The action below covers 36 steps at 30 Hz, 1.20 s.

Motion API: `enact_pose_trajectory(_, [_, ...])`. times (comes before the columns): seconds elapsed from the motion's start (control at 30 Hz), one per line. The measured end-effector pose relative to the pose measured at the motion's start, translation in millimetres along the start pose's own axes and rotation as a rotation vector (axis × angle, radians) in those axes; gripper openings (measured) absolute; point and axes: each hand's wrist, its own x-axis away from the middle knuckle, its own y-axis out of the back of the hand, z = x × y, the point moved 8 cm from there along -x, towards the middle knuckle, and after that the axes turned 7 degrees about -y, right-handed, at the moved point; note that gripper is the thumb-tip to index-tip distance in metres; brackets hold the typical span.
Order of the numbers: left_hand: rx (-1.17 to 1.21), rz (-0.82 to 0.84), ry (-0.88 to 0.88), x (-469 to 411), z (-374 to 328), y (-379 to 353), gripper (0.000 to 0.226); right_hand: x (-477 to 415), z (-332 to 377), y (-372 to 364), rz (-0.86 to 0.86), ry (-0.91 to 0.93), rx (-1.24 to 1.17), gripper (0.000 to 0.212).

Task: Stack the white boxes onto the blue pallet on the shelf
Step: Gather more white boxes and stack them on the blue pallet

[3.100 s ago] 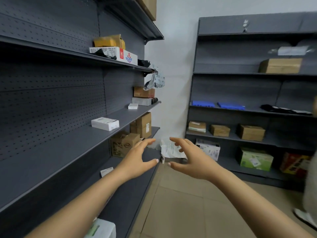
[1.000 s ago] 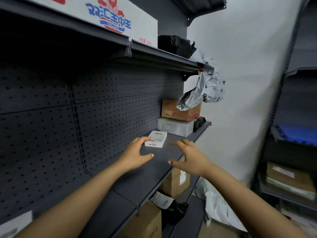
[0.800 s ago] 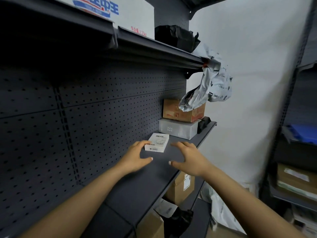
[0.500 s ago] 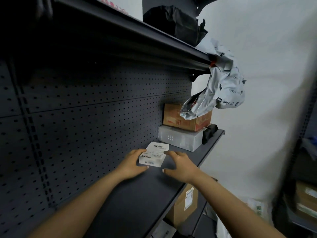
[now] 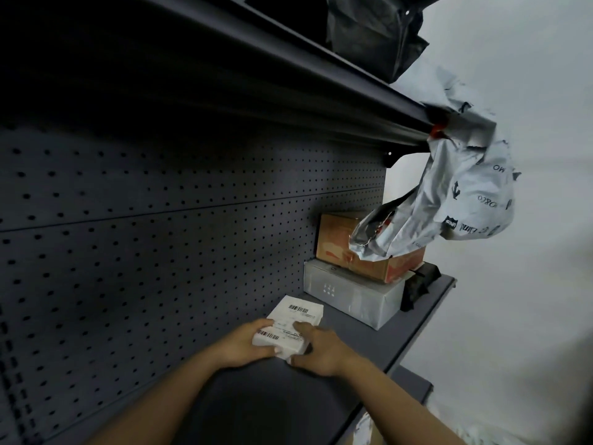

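White first: clasped the white box (image 5: 296,316) between left hand (image 5: 247,343) and right hand (image 5: 321,348), fingers curled round its near corners, low at the grey shelf (image 5: 256,403), eight o'clock of the grey carton (image 5: 353,295). Saw no blue pallet. Judged nothing stacked yet, with carrying and placing to come.

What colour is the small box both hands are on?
White, with black barcodes; the small box shows best in the head view.

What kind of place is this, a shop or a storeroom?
Probably a storeroom: dark metal shelving with a perforated back panel, a cardboard box stacked on a grey box, a courier bag hanging from the upper shelf, and a barcoded white box.
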Motion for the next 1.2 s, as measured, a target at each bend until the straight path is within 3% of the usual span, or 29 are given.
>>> enact_pose_trajectory(0.23, [-0.086, -0.193, -0.108, 14.7, -13.6, 13.1, 0.066, 15.8, 8.7, 5.7, -0.083, 0.075, -0.165, 0.081])
enact_pose_trajectory(0.5, [0.122, -0.384, -0.236, 83.7, -45.4, 27.6, 0.055, 81.9, 45.4, 19.7, -0.407, 0.234, -0.302, 0.066])
enact_pose_trajectory(0.77, [0.017, -0.521, -0.430, 182.2, -91.4, 40.6, 0.058, 183.3, 75.8, 9.1, -0.644, 0.262, -0.465, 0.060])
enact_pose_trajectory(1.2, [0.068, -0.618, -0.544, 311.6, -169.8, 61.0, 0.055, 323.8, 116.9, 34.2, -0.681, 0.419, -0.487, 0.058])
